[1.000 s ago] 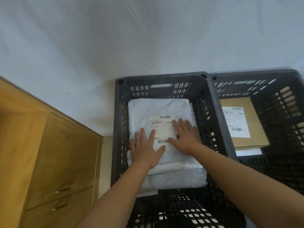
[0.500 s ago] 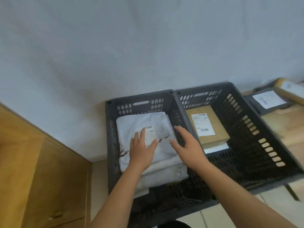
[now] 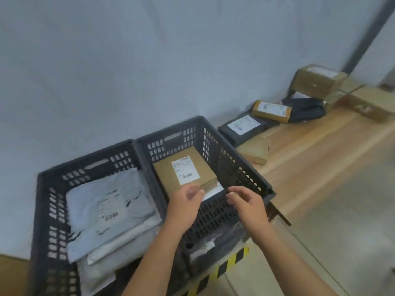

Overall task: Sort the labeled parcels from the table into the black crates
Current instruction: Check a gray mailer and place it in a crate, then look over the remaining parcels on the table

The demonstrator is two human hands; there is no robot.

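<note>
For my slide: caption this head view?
Left hand, right hand, both empty, above a black crate holding parcels; more on table.

Label print on cardboard box (image 3: 165,175) and grey mailer (image 3: 85,201) too blurred to read; white parcel (image 3: 214,191) beneath box mostly hidden.

I am looking at a parcel sorting room, where two black crates (image 3: 233,165) hold a brown box (image 3: 165,178) and grey bags (image 3: 89,201) with labels, and more labeled parcels (image 3: 271,108) lie piled on a long wooden desk (image 3: 310,146) by the wall (image 3: 128,71).
</note>
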